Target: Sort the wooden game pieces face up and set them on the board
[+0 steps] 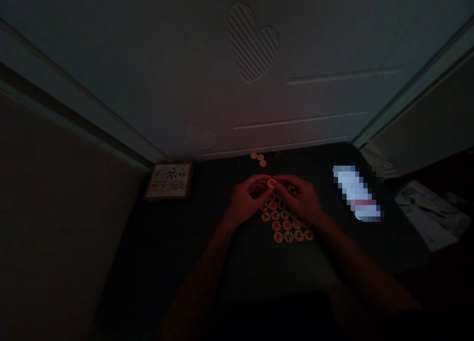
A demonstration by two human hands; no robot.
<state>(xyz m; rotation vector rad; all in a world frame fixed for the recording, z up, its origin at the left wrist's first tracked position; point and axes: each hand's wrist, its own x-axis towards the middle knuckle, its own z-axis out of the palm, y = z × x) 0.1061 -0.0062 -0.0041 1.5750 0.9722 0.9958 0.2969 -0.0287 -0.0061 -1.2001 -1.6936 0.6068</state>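
Note:
Between the fingertips of both my hands is a round Chinese chess piece (271,183) with a red character facing up. My left hand (247,198) pinches it from the left, and my right hand (300,197) closes on it from the right. Under and in front of the hands, several more Chinese chess pieces (287,225) lie in close rows, marked with red or dark characters. My right hand covers part of these rows. Farther back, near the wall, a small group of plain-looking round pieces (260,157) lies apart; no characters show on them.
A flat square box (169,181) with a printed lid lies at the back left of the dark table (177,247). On the right is a bright, pixelated phone-like object (356,192). A pale panel (166,84) with raised hearts rises behind. Papers (433,215) lie beyond the right edge.

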